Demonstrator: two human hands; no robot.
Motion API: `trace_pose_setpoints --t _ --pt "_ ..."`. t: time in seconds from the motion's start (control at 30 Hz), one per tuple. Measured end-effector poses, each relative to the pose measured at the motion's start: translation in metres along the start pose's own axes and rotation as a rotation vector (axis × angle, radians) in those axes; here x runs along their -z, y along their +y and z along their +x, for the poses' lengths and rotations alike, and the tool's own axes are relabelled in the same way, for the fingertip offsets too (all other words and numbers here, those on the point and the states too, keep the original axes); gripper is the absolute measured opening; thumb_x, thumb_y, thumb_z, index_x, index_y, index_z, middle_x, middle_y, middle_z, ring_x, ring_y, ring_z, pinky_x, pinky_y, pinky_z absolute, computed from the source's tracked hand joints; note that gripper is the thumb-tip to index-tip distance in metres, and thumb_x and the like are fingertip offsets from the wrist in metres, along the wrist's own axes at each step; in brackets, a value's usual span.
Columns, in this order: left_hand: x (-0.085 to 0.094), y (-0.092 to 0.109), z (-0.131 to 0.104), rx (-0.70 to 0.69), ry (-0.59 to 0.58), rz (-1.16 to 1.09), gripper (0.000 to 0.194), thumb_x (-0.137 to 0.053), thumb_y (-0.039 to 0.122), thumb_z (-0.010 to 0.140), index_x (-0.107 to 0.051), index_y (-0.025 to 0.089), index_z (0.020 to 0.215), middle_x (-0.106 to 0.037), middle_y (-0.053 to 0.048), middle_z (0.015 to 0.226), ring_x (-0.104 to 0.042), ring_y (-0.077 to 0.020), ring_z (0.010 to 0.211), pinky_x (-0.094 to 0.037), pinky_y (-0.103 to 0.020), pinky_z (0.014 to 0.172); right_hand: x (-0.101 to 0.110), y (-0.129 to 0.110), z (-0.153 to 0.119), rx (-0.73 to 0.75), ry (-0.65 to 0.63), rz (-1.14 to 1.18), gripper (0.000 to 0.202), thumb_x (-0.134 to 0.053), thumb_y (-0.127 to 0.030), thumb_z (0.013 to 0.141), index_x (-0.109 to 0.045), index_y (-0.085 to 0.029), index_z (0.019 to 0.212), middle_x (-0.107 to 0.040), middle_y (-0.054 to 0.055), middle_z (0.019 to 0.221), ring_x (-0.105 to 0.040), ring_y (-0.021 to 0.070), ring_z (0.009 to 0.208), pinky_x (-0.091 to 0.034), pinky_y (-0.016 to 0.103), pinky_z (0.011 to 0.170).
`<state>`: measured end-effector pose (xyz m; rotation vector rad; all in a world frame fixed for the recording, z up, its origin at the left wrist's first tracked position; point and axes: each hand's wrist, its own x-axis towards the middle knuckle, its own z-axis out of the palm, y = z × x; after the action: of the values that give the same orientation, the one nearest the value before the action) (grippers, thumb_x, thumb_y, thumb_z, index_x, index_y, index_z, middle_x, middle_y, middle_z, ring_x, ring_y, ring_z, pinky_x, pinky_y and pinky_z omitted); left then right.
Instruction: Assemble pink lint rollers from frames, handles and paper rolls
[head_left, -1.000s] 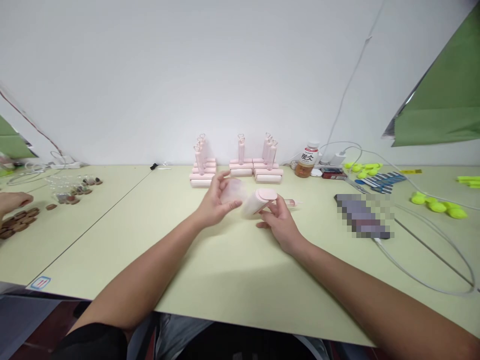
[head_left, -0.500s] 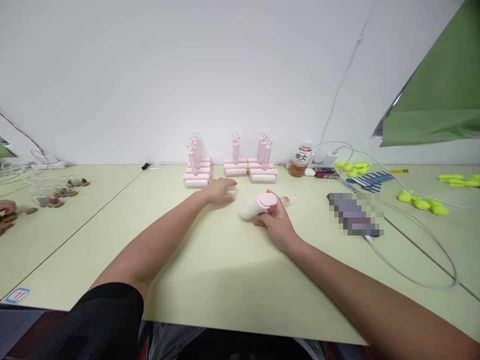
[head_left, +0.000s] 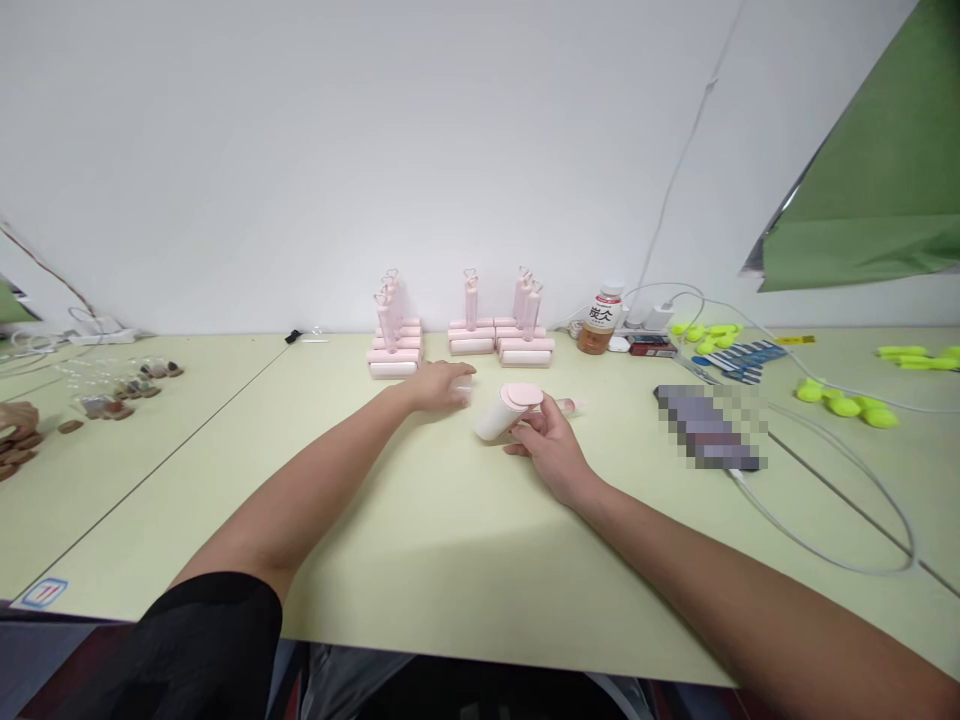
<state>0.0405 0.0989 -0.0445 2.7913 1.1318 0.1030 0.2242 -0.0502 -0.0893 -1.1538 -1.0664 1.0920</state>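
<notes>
My right hand (head_left: 551, 450) is closed on a lint roller with a white roll and a pale pink end cap (head_left: 510, 405); the roll tilts above the table. Its translucent pink handle (head_left: 574, 406) shows past the fingers on the right. My left hand (head_left: 439, 387) rests low over the table to the left, its fingers curled at a small clear plastic piece (head_left: 463, 388), partly hidden. Behind my hands, several pink lint rollers stand with handles up in groups: left (head_left: 395, 360), middle (head_left: 472, 337) and right (head_left: 527, 350).
A drink bottle (head_left: 600, 320), a dark red box (head_left: 652, 346) and cables stand by the wall. Rightward lie a blurred-out phone-like object (head_left: 705, 428) with a white cable and neon yellow pieces (head_left: 844, 404). Another person's hand (head_left: 19, 415) is among brown pieces at far left.
The lint roller in my right hand has shifted slightly left, its end cap turning a little with it. My left hand stays at the clear plastic piece, nearly still.
</notes>
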Motion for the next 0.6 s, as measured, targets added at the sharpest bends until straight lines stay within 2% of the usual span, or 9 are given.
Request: trace_pose_setpoints --t 0.2,0.43,0.53,0.6 --pt "-0.012 -0.008 -0.002 -0.001 0.084 0.038 0.058 -0.051 0.036 0.086 -0.044 0.020 0.141 -0.052 -0.008 0.144 -0.047 -0.0285 0.131 -0.036 -0.045 0.108 0.002 0.002 0.001 -0.010 -0.016 -0.015 0.054 -0.065 -0.027 0.071 -0.049 -0.030 0.122 -0.063 0.001 0.100 -0.064 0.0206 0.093 -0.054 0.034 0.073" --pt "-0.025 -0.008 -0.012 -0.073 0.359 -0.019 0.047 -0.053 0.030 0.083 -0.053 0.021 0.129 -0.057 -0.008 0.137 -0.049 -0.0274 0.129 -0.035 -0.045 0.108 0.001 0.000 0.001 -0.020 -0.008 -0.031 0.054 -0.066 -0.028 0.070 -0.050 -0.029 0.122 -0.064 0.001 0.097 -0.065 0.0211 0.092 -0.054 0.035 0.074" --pt "-0.025 -0.013 -0.015 0.023 0.512 -0.070 0.037 -0.051 0.026 0.082 -0.057 0.020 0.119 -0.063 -0.009 0.125 -0.055 -0.0261 0.119 -0.040 -0.042 0.103 0.001 0.001 0.000 -0.026 -0.009 -0.033 0.054 -0.066 -0.027 0.071 -0.050 -0.029 0.123 -0.065 0.001 0.096 -0.065 0.0213 0.091 -0.054 0.035 0.075" --pt "-0.022 -0.024 -0.017 0.212 0.676 -0.142 0.032 -0.050 0.026 0.083 -0.056 0.019 0.114 -0.064 -0.010 0.117 -0.060 -0.0250 0.109 -0.045 -0.039 0.095 0.002 0.001 0.000 -0.023 -0.011 -0.027 0.054 -0.066 -0.027 0.071 -0.050 -0.028 0.122 -0.065 0.002 0.095 -0.065 0.0218 0.092 -0.053 0.035 0.075"
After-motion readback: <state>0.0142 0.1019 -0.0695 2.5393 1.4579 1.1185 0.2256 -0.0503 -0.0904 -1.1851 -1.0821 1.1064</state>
